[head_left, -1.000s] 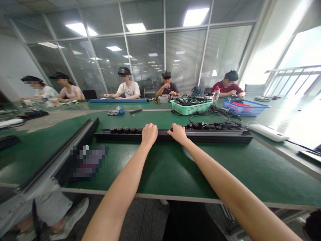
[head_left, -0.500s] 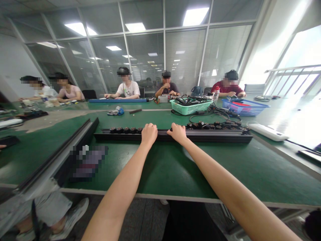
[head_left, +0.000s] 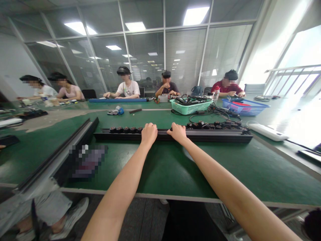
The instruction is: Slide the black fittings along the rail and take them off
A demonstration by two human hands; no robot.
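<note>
A long black rail (head_left: 213, 136) lies crosswise on the green table. My left hand (head_left: 149, 134) is closed around its middle, with the knuckles up. To the right of it, my right hand (head_left: 177, 132) grips the same rail, a short gap apart. Small dark round parts (head_left: 126, 130) stand in a row along the rail's far side at the left. More dark parts (head_left: 215, 126) crowd together behind its right half. The fingertips of both hands are hidden behind the rail.
Another long rail (head_left: 62, 147) runs diagonally at the left, beside a blurred dark item (head_left: 90, 162). Farther back are a green basket (head_left: 192, 107) of cables, a blue basket (head_left: 250, 108) and a blue-grey cloth (head_left: 116, 110). A white power strip (head_left: 268, 131) lies right. Several people sit across the table.
</note>
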